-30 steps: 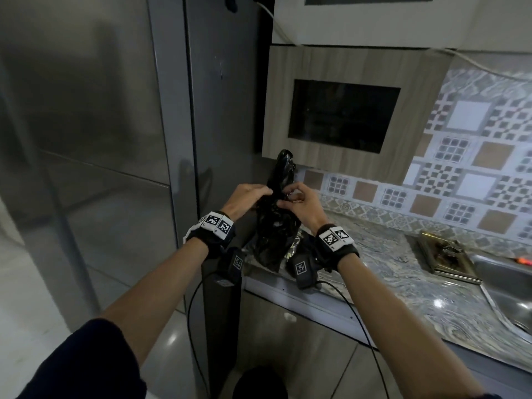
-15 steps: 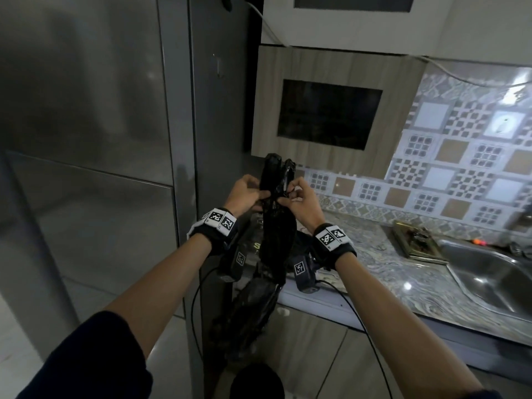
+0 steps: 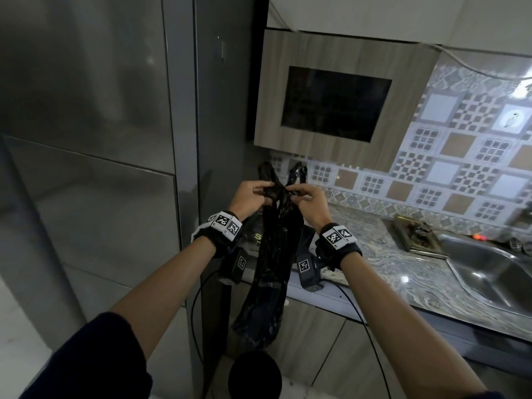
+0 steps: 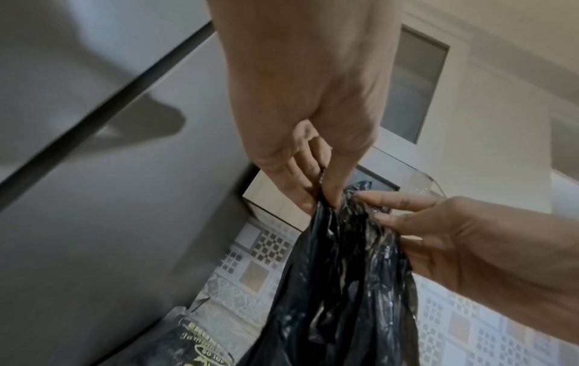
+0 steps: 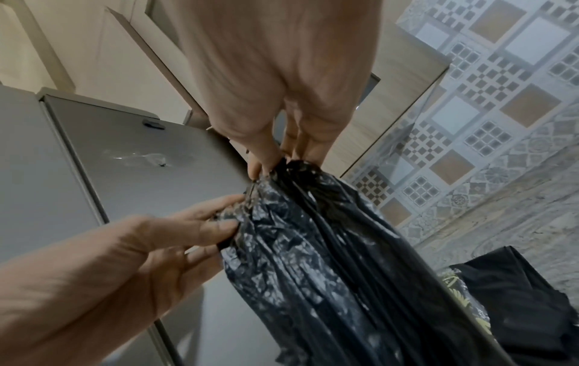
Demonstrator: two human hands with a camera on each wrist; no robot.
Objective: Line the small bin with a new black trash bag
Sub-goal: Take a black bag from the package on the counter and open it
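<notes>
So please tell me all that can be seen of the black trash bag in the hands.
The black trash bag is thin, glossy, crinkled plastic, still bunched into a long narrow strip. It hangs in the air in front of the counter edge. The left hand and the right hand pinch its top, where two handle-like loops stick up. Its mouth is not spread open.

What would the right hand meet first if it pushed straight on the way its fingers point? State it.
Probably the left hand: the right hand points leftward across the crumpled black plastic trash bag pinched between them. Depth is unclear.

Dark sleeves point(image 3: 86, 358); black wristbands point(image 3: 220, 234), checkered tags; seemingly wired cameras point(image 3: 308, 272).
</notes>
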